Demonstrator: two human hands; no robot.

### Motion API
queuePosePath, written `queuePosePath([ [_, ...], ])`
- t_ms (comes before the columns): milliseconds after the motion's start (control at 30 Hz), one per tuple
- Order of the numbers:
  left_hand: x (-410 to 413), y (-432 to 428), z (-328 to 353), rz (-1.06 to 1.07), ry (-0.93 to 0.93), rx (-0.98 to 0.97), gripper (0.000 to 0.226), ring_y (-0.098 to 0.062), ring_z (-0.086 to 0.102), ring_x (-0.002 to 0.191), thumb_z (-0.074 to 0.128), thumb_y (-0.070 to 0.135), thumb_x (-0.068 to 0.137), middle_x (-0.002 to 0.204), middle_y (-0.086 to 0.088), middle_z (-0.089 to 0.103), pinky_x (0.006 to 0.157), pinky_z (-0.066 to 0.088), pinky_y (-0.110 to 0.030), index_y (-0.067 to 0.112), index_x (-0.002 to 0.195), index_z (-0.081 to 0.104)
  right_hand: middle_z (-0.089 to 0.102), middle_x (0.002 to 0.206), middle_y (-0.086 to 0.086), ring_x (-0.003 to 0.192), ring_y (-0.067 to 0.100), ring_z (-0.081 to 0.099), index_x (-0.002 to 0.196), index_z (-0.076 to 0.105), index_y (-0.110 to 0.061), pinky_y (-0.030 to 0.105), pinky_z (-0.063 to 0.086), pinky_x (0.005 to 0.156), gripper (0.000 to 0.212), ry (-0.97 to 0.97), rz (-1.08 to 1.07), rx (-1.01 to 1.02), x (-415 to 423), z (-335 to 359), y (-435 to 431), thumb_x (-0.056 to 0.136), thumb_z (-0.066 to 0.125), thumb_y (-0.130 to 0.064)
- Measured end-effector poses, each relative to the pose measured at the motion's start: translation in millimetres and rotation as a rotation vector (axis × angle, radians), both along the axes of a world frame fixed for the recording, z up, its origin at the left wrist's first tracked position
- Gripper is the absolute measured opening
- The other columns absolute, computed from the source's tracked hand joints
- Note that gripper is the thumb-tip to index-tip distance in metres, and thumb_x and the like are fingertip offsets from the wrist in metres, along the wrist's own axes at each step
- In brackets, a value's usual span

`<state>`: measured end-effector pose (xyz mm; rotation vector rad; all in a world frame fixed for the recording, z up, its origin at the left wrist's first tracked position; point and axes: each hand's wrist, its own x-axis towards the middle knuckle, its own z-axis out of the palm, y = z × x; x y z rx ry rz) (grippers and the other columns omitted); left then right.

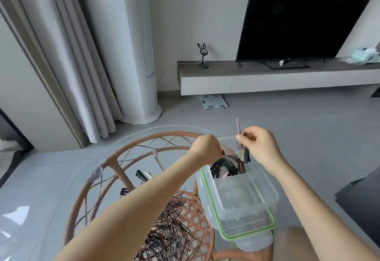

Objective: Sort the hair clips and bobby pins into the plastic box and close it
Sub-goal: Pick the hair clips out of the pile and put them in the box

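Observation:
A clear plastic box (236,197) stands on the round glass table, its far compartment filled with dark hair clips (227,168), its near compartment bare. The green-rimmed lid (249,233) lies under the box. My right hand (260,146) hovers over the box's far end, fingers pinched on a few long clips (238,134), one pink and pointing up, others dark and hanging down. My left hand (206,147) reaches to the box's far left corner with fingers curled; what it holds is hidden. A heap of bobby pins (170,232) lies on the glass to the left of the box.
A few loose clips (144,175) rest on the glass tabletop (51,188), which sits on a rattan frame (115,164). Beyond are a tall white column unit (127,55), curtains, a low TV bench (267,77) with a television, and a scale on the floor.

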<state>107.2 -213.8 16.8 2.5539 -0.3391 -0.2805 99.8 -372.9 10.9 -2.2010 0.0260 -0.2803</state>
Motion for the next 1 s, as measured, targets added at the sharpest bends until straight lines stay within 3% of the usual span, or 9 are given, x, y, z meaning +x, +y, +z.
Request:
queuePosePath([
  [100,4,-2,-4,-0.034,-0.006,0.065,0.025,-0.032,0.065,0.098,0.046,0.001,0.082,0.095,-0.013,0.069,0.085,0.055,-0.037,0.005,0.089,0.07,0.062,0.071,0.002,0.067,0.019,0.056,0.081,0.067,-0.008,0.027,0.039,0.065,0.006,0.006,0.032,-0.169,-1,-11,-1,0.08,0.069,-0.014],
  [200,3,15,8,0.083,-0.059,-0.088,0.033,-0.029,0.067,0.098,0.044,-0.004,0.085,0.108,-0.01,0.07,0.086,0.052,-0.033,0.007,0.102,0.07,0.065,0.077,0.003,0.075,0.023,0.059,0.082,0.069,-0.013,0.032,0.043,0.068,0.007,0.124,0.149,-0.346,1,-18,-2,0.078,0.07,-0.018],
  [267,5,39,14,0.16,-0.076,-0.124,0.034,-0.03,0.067,0.096,0.044,-0.005,0.084,0.108,-0.01,0.071,0.086,0.053,-0.032,0.008,0.101,0.071,0.064,0.079,0.001,0.078,0.022,0.059,0.083,0.07,-0.016,0.029,0.04,0.067,0.006,0.256,0.258,-0.537,0,-21,1,0.078,0.069,-0.019],
  [333,7,65,17,0.218,-0.09,-0.105,0.034,-0.029,0.066,0.095,0.045,-0.004,0.083,0.107,-0.007,0.071,0.084,0.053,-0.031,0.011,0.098,0.072,0.062,0.081,0.0,0.084,0.022,0.059,0.085,0.07,-0.017,0.028,0.04,0.067,0.008,0.247,0.29,-0.668,-4,-19,4,0.078,0.068,-0.021],
  [467,2,139,0,0.253,-0.023,0.096,0.028,-0.019,0.063,0.104,0.056,0.003,0.082,0.116,-0.002,0.067,0.093,0.048,-0.028,0.016,0.103,0.071,0.069,0.09,0.004,0.087,0.024,0.061,0.087,0.07,-0.011,0.032,0.048,0.076,0.013,-0.031,0.245,-0.474,-13,-9,56,0.085,0.059,-0.017],
  [567,-13,171,-20,0.183,0.01,0.25,0.032,-0.017,0.057,0.115,0.062,0.01,0.082,0.128,0.004,0.059,0.098,0.045,-0.03,0.021,0.112,0.065,0.071,0.086,0.005,0.081,0.022,0.063,0.087,0.069,-0.01,0.035,0.051,0.076,0.014,-0.098,0.32,-0.356,-22,-8,105,0.086,0.057,-0.018],
  [700,-19,187,-47,-0.041,-0.099,0.393,0.036,-0.014,0.037,0.132,0.063,0.02,0.083,0.132,0.009,0.053,0.11,0.031,-0.031,0.027,0.118,0.06,0.069,0.096,0.009,0.089,0.026,0.062,0.104,0.064,-0.007,0.036,0.051,0.077,0.024,0.01,0.351,-0.372,-7,-29,164,0.09,0.055,-0.024],
  [867,-17,182,-57,-0.135,0.009,0.352,0.05,-0.015,0.036,0.131,0.064,0.016,0.083,0.14,0.007,0.045,0.107,0.032,-0.03,0.026,0.13,0.05,0.065,0.102,0.012,0.086,0.029,0.059,0.09,0.051,-0.01,0.03,0.038,0.063,0.014,0.224,0.277,-0.499,29,-58,208,0.09,0.055,-0.023],
  [1000,-10,182,-59,-0.235,-0.003,0.365,0.039,-0.012,0.025,0.137,0.061,0.014,0.085,0.134,0.007,0.046,0.104,0.032,-0.027,0.028,0.121,0.057,0.062,0.108,0.013,0.098,0.03,0.059,0.101,0.055,-0.006,0.03,0.039,0.066,0.015,0.317,0.259,-0.585,45,-67,223,0.087,0.057,-0.01],
])
